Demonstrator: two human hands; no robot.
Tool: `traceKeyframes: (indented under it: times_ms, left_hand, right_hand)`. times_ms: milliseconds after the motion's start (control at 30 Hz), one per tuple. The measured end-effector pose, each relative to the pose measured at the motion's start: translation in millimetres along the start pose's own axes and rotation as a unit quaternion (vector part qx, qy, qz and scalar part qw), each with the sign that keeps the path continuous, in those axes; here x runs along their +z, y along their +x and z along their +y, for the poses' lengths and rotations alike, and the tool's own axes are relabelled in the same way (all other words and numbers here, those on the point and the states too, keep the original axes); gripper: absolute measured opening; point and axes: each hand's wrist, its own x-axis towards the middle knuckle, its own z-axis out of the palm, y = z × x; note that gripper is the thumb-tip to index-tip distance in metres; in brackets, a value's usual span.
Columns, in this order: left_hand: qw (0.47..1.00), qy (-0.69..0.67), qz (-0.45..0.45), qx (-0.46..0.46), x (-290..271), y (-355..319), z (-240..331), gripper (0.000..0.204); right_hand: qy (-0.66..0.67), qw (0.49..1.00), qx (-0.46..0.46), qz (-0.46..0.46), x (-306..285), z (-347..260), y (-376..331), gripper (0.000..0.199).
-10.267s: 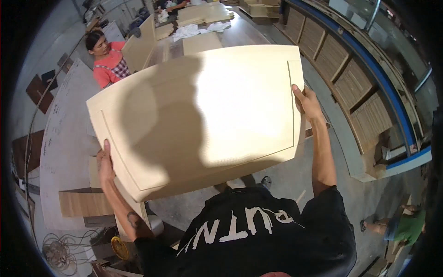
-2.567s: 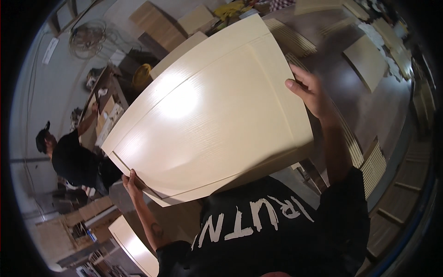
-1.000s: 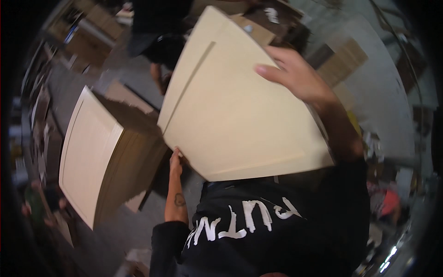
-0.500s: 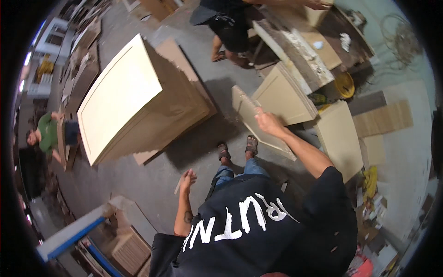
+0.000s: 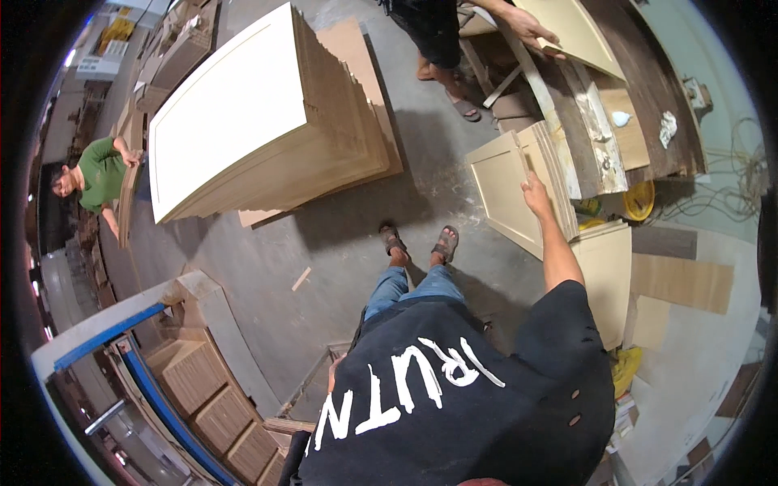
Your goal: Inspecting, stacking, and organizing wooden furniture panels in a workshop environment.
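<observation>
My right hand (image 5: 535, 195) is closed on the upper edge of a cream cabinet door panel (image 5: 504, 193) with a recessed frame. The panel stands tilted on the floor, up against a row of similar panels (image 5: 553, 166) beside the workbench. Of my left arm only a sliver (image 5: 333, 370) shows at the side of my black shirt; its fingers are hidden. Ahead to the left rises a tall stack of cream panels (image 5: 340, 121), with a large pale panel (image 5: 231, 105) on its side toward me.
A co-worker's hand (image 5: 531, 28) holds a panel on the workbench (image 5: 587, 121). Another person in green (image 5: 104, 172) carries boards at far left. A wood strip (image 5: 301, 279) lies on the floor. A blue-edged machine (image 5: 109, 336) stands at lower left; more panels (image 5: 604, 275) lean at right.
My right hand has brought the door panel rightward against the row of panels. My left hand has drawn back beside my body, out of sight. The co-worker's panel has shifted on the bench.
</observation>
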Motion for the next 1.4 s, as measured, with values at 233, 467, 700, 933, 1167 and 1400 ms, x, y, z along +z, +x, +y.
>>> traceKeyframes:
  times_ms: [233, 467, 700, 933, 1167, 1400]
  left_hand:
    - [0.997, -0.054, -0.001, 0.059, 44, 15, 5, 0.039]
    - [0.993, -0.038, 0.029, 0.107, 56, 28, 39, 0.033]
    - [0.987, -0.136, 0.004, 0.089, 43, 80, -3, 0.032]
    - [0.904, -0.422, 0.074, -0.002, -50, 122, 21, 0.04]
    - [0.897, -0.419, 0.139, 0.014, -140, 169, 59, 0.034]
    - [0.886, -0.452, 0.102, 0.026, -225, 210, 92, 0.029]
  right_hand:
    - [-0.163, 0.96, 0.225, 0.042, -16, -26, 19, 0.041]
    - [-0.145, 0.979, 0.132, -0.049, 74, -73, -15, 0.031]
    - [-0.011, 0.952, 0.122, -0.28, 176, -109, -50, 0.025]
    - [0.042, 0.928, 0.126, -0.347, 297, -207, -85, 0.022]
    - [-0.255, 0.851, -0.286, -0.36, 465, -460, -109, 0.014]
    - [-0.311, 0.742, -0.32, -0.5, 610, -639, -129, 0.048]
